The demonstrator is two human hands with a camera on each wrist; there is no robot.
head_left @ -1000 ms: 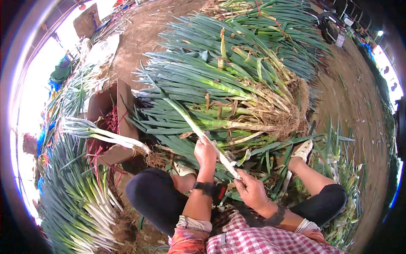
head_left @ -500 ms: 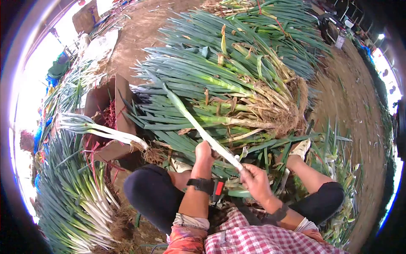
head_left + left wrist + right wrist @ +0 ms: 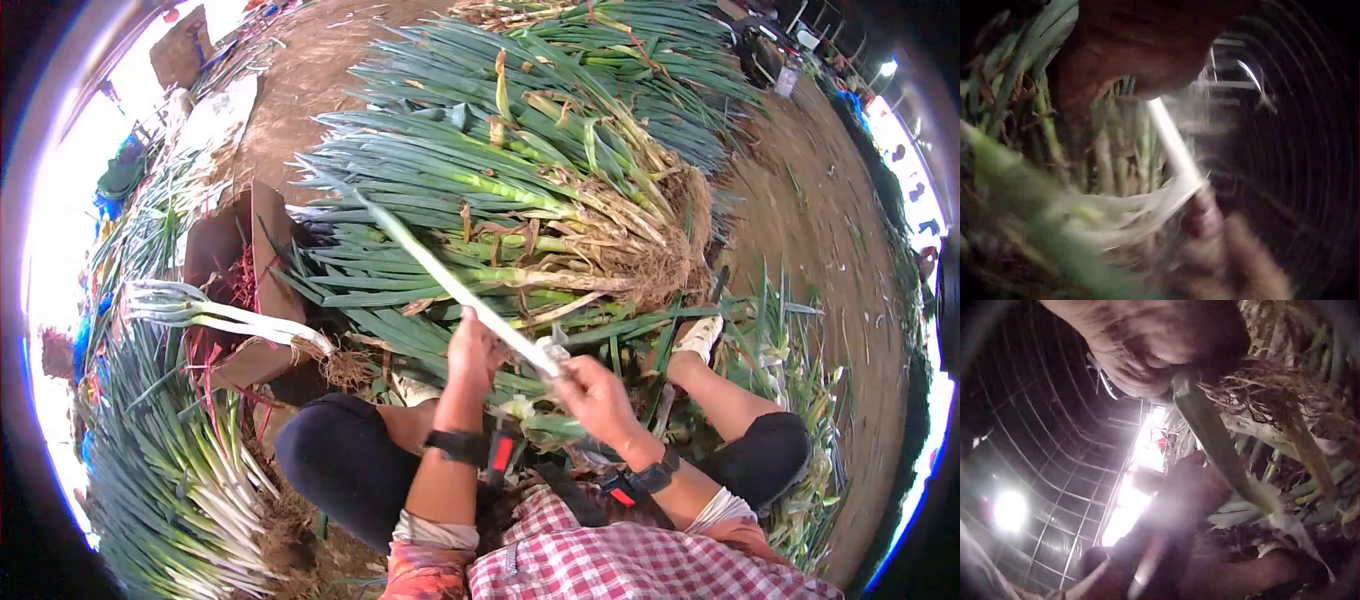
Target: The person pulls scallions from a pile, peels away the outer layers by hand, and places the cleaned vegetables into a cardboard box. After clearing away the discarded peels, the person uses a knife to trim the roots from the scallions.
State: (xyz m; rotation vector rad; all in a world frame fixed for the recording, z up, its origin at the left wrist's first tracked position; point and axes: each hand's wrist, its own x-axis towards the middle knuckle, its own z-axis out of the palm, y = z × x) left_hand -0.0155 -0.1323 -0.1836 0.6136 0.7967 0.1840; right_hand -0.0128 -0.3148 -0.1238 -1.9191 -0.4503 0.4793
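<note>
In the head view, a long green onion stalk slants from the leafy pile down to the hands. The left hand grips it partway along; in the left wrist view the white shaft comes out from under that hand. At the white lower end, the right hand pinches the stalk, beside a loose pale skin. A green strip hangs below the right hand in the right wrist view. Motion blur hides the exact fingertip contacts.
A large pile of unpeeled onions with roots to the right lies ahead. Left are an open cardboard box holding red ties, two or so white stalks across its edge, and a pile of whiter onions. Peelings surround the right foot.
The hands stay on the stalk while its lower end has shifted slightly up and left. The surroundings have also shifted left in the head view. Pale skin now shows beside the right hand.
</note>
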